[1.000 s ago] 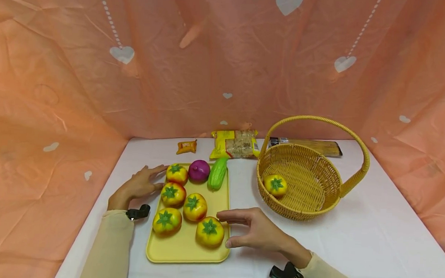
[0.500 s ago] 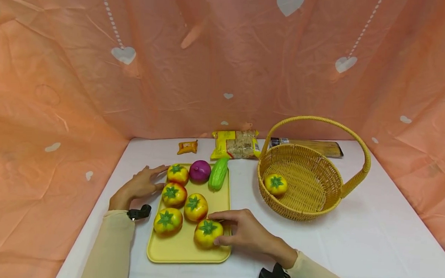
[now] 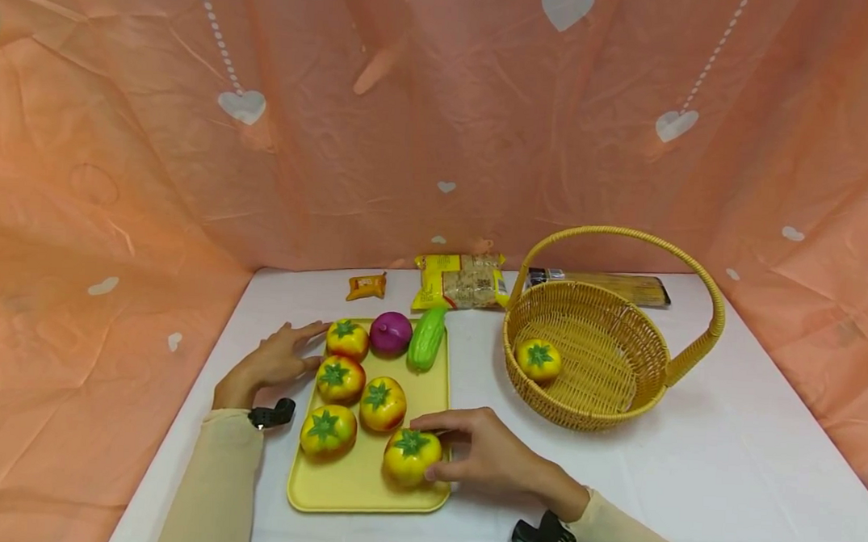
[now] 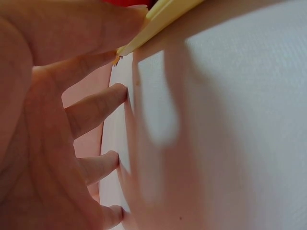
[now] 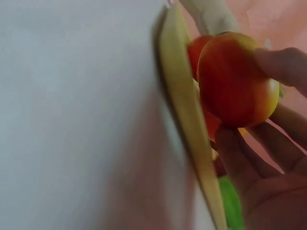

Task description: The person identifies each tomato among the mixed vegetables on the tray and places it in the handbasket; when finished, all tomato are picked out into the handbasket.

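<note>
So the right hand (image 3: 495, 451) had the near-right fruit (image 3: 409, 460), and that fruit sat just left of the palm, over the near right corner of the yellow tray (image 3: 355, 490). The wicker basket (image 3: 593, 367) was off to the right and a bit farther back on the counter (image 3: 694, 468), well apart from the tray, so the right hand was easily the closer of the two to both the fruit and the basket. No real long axis on the fruit, it's basically round with a leafy green top facing up. The tray's long sides ran near to far, and the basket handle (image 3: 628, 233) arched high over the bowl, running down to the right side.

Right hand: partly closed, only as wide as the fruit, thumb on the near side and fingers round the far side. Honestly couldn't tell if the fruit's bottom was off the tray or touching it.

Left hand (image 3: 273, 359): pretty much open, fingers spread, at the tray's far left edge. The left wrist view had the thumb tip against the rim; nothing gripped that I could see.

Other stuff: four more fruits (image 3: 383, 404) on the tray's left and middle, a purple onion-looking thing (image 3: 391, 334) and a green cucumber-ish one (image 3: 427, 340) at its far end. One basket fruit (image 3: 538, 360) sat inside the basket's left side.
</note>
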Motion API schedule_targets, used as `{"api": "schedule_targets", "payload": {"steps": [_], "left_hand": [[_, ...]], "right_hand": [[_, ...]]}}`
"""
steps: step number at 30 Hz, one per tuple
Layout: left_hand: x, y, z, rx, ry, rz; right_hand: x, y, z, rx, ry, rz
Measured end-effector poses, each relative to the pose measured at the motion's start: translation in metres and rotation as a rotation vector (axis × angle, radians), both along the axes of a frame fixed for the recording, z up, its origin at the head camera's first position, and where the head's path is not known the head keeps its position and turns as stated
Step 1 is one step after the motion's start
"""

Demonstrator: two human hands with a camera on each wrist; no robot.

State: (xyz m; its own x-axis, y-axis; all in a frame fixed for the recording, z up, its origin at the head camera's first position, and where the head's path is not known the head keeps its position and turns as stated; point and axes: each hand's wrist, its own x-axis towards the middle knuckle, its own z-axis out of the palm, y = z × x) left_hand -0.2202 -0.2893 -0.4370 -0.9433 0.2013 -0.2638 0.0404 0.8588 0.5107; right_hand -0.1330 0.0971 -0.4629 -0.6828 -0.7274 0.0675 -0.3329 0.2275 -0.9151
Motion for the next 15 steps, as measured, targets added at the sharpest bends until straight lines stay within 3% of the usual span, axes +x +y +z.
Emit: {"api": "schedule_targets", "payload": {"steps": [5, 15], "left_hand": [[-0.001, 0.000, 0.001, 0.005, 0.005, 0.000], [0.000, 0.000, 0.000, 0.010, 0.002, 0.007]], "right_hand": [[-0.001, 0.017, 0.013, -0.054, -0.045, -0.021], [-0.005, 0.088, 0.047, -0.088, 0.018, -0.108]]}}
